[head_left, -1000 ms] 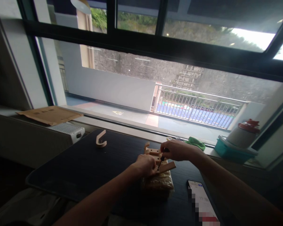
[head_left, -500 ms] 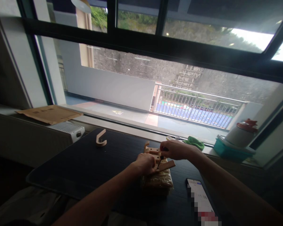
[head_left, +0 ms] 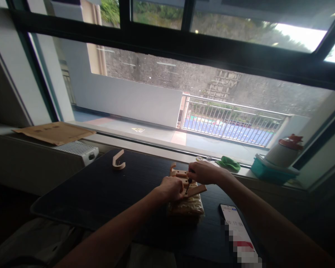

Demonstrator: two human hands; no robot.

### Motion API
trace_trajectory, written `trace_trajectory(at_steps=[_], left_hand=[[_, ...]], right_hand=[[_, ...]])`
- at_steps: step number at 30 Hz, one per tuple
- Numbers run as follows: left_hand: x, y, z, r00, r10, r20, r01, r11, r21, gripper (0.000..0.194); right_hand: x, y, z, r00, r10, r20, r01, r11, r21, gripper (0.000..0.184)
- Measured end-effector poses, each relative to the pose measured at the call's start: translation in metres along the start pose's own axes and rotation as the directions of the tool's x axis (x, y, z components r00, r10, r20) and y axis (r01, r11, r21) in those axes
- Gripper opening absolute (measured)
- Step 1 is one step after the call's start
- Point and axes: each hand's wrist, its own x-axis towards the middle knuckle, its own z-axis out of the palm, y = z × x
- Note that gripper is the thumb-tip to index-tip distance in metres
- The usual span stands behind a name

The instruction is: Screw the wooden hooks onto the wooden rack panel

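Note:
My right hand [head_left: 203, 172] is closed around the handle of a dark screwdriver [head_left: 188, 185]. Its shaft points down at a wooden hook [head_left: 197, 190], whose straight end sticks out to the right. My left hand [head_left: 171, 189] grips this hook from the left, its fingers hiding the curved part. Under both hands lies a plastic-wrapped stack [head_left: 187, 207] on the dark table [head_left: 106, 197]. Just behind, further wooden pieces with dark holes [head_left: 181, 173] rest on the stack, partly covered by my hands. Another wooden hook [head_left: 118, 162] sits apart at the table's far left, a thin screw beside its curve.
A phone [head_left: 236, 223] lies to the right of the stack. Along the window sill are a green cloth [head_left: 228, 164], a teal box [head_left: 272, 170] and a grey bottle with a reddish cap [head_left: 283, 152]. A brown envelope [head_left: 56, 133] lies over a white slatted unit [head_left: 82, 152] at left.
The view has tipped slightly, so the scene sits a little higher. Both hands keep their places on the screwdriver and the hook; the right hand's knuckles have turned slightly.

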Motion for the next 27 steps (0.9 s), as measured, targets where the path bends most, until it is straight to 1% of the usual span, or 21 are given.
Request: trace_trajectory(at_steps=[5, 10, 16, 22, 27], left_hand=[[0.0, 0.001, -0.001, 1.0, -0.003, -0.003, 0.003, 1.0, 0.022, 0.026], [0.0, 0.001, -0.003, 0.999, 0.002, 0.033, -0.003, 1.0, 0.012, 0.019], [-0.003, 0.004, -0.004, 1.0, 0.002, 0.001, -0.002, 1.0, -0.006, 0.021], [0.0, 0.0, 0.0, 1.0, 0.028, -0.007, -0.028, 0.999, -0.014, 0.023], [0.002, -0.002, 0.001, 1.0, 0.025, -0.007, -0.025, 1.0, -0.002, 0.028]], right_hand=[[0.0, 0.004, -0.002, 0.997, -0.049, 0.055, 0.05, 0.999, -0.003, 0.025], [0.0, 0.008, 0.007, 0.999, -0.033, 0.012, 0.033, 0.999, -0.01, 0.027], [-0.001, 0.003, 0.005, 1.0, 0.015, -0.011, -0.015, 0.999, -0.038, 0.03], [-0.006, 0.007, -0.002, 0.999, -0.044, 0.003, 0.043, 0.997, 0.067, 0.024], [-0.005, 0.006, -0.002, 0.999, -0.029, 0.025, 0.027, 0.997, 0.069, 0.025]])
